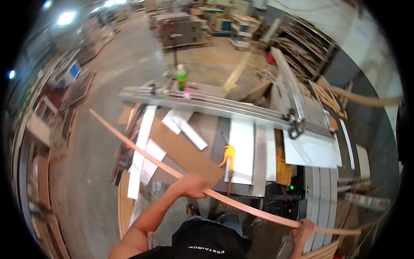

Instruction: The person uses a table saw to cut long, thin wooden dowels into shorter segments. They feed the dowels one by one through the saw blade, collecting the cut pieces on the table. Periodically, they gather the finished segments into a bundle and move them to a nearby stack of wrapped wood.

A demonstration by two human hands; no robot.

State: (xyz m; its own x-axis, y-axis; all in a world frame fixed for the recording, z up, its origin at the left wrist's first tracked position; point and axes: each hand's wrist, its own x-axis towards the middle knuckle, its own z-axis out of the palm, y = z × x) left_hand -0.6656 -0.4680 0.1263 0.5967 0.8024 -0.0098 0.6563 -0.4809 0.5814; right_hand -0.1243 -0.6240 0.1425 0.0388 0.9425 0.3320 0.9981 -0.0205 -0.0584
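A long, thin, bendy strip of light wood (142, 151) runs from the upper left down to the lower right, across the front of a panel saw table (241, 142). My left hand (192, 185) grips the strip near its middle. My right hand (302, 228) holds it close to its lower right end. Both arms come up from the lower edge. The strip bows slightly between the hands.
White and brown board offcuts (181, 129) lie on the saw table, with an orange air gun (229, 156) and a metal fence rail (215, 103). A green bottle (181, 77) stands behind the rail. Curved wood strips are stacked at the lower left (125, 207) and at the right (366, 100).
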